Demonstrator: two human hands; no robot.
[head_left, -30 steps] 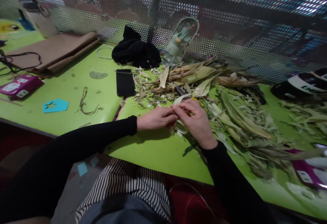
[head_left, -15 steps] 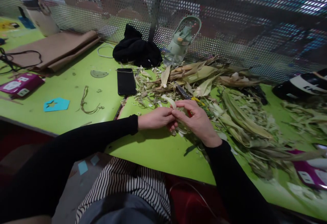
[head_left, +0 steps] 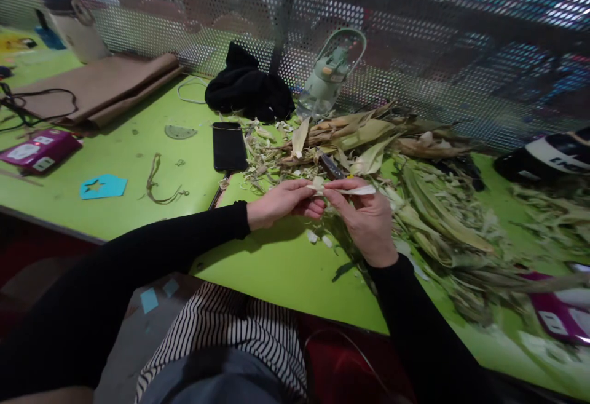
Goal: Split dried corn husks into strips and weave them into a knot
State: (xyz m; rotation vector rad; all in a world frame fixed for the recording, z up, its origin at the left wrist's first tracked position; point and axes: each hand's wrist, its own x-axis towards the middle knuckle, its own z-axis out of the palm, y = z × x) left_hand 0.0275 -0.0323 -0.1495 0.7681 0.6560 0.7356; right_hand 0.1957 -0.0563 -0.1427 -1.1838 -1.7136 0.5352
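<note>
A lime-green table (head_left: 271, 269) fills most of the frame, backed by a perforated metal screen (head_left: 405, 16) across the top. A spread of dried corn husks (head_left: 461, 225) and shreds covers the table from the centre to the right. Folded brown paper (head_left: 96, 87) lies at upper left; a black cloth (head_left: 249, 93) and a pale-green handled water bottle (head_left: 324, 84) sit at upper centre. At the centre, the left hand (head_left: 283, 204) and right hand (head_left: 369, 222) are close together, their fingertips pinching 1 pale husk strip (head_left: 365, 190) above the table, 1 end pointing right across the right fingers. A black phone (head_left: 229, 147) lies left of the husks, and a blue card (head_left: 113, 187) with 1 star cutout lies farther left, below a semicircular protractor (head_left: 180, 132).
</note>
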